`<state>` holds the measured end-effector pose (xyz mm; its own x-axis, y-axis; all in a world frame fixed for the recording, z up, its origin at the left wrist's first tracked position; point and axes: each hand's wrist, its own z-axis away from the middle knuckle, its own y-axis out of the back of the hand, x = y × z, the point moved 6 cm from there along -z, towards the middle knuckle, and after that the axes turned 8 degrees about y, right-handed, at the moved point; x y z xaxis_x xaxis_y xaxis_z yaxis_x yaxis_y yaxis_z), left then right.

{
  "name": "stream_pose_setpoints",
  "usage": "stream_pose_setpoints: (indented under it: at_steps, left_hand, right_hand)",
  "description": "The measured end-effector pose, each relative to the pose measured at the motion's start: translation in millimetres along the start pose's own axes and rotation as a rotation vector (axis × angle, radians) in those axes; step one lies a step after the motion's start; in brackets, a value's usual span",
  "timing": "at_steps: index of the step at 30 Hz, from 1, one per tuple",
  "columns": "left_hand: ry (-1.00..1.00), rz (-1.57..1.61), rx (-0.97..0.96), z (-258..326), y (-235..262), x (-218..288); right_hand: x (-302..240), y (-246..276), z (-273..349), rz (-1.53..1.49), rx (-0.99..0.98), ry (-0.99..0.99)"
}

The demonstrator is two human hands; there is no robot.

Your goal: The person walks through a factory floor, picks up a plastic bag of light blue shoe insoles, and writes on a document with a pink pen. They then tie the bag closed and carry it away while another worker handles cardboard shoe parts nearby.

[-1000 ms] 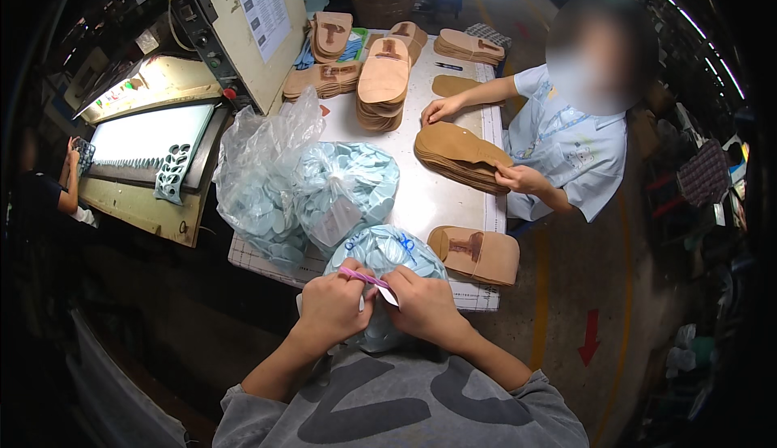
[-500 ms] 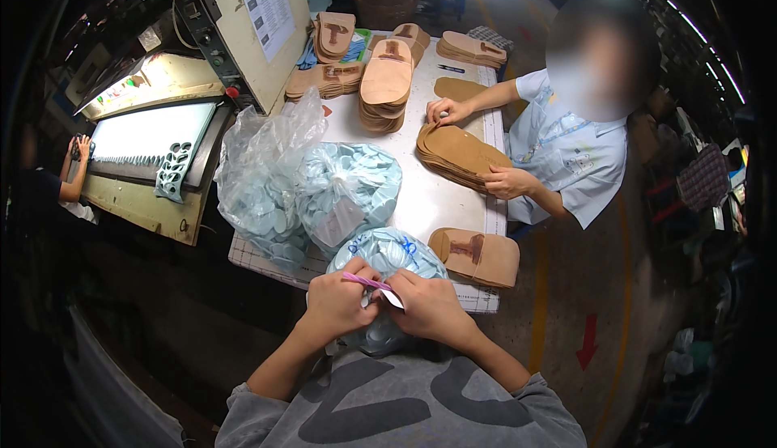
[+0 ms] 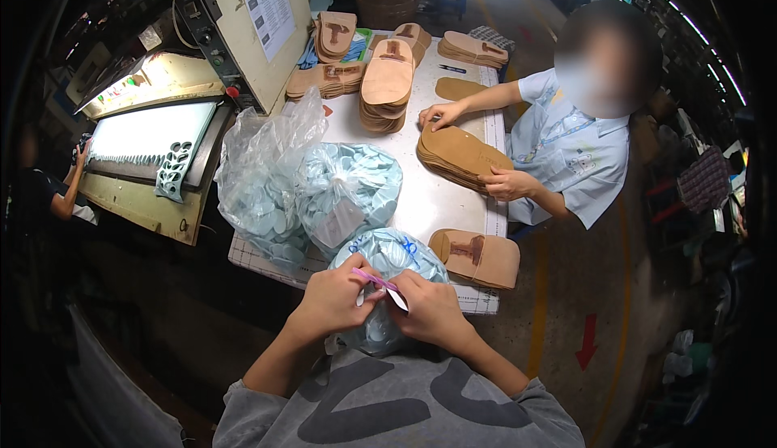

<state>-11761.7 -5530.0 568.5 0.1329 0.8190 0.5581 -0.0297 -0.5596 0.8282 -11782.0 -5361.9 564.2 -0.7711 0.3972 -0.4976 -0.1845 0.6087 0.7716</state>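
A pink plastic tie (image 3: 375, 279) stretches between my two hands over the neck of a clear bag (image 3: 387, 244) filled with pale blue cut pieces. My left hand (image 3: 332, 298) pinches one end of the tie, and my right hand (image 3: 433, 309) grips the other. Below the tie, a small white tag (image 3: 398, 300) pokes out by my right fingers. The bag sits at the table's near edge, against my body, its gathered neck mostly hidden by my hands. Another tied bag of blue pieces (image 3: 368, 193) stands just behind it.
A further clear bag (image 3: 263, 205) stands at left on the white table (image 3: 409, 209). Tan insole stacks (image 3: 387, 76) lie at the back, another stack (image 3: 476, 259) at near right. Across, a person handles brown insoles (image 3: 461, 157). A press machine (image 3: 243, 35) stands left.
My left hand has shifted slightly, and the pink tie has moved a little right and bent. Across the table, the person's upper hand has flattened onto the brown stack.
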Motion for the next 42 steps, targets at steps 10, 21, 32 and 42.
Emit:
stream_pose_setpoints:
  at_steps: [10, 21, 32, 42]
  left_hand:
    - [-0.01, 0.122, 0.01, 5.8, -3.0, 0.3]
    - [0.091, 0.377, -0.076, 4.0, -5.5, -9.2]
    - [0.145, 0.48, -0.027, 3.1, -17.3, -24.1]
    - [0.151, 0.455, -0.038, 0.2, -9.5, -21.9]
  right_hand:
    - [0.7, 3.7, 0.3, -0.025, -0.011, -0.026]
    - [-13.3, 12.0, 2.4, 0.109, 0.117, 0.09]
    - [-12.2, 5.1, 0.8, 0.096, 0.181, 0.037]
    - [-15.8, 2.1, -8.9, 0.129, 0.26, 0.009]
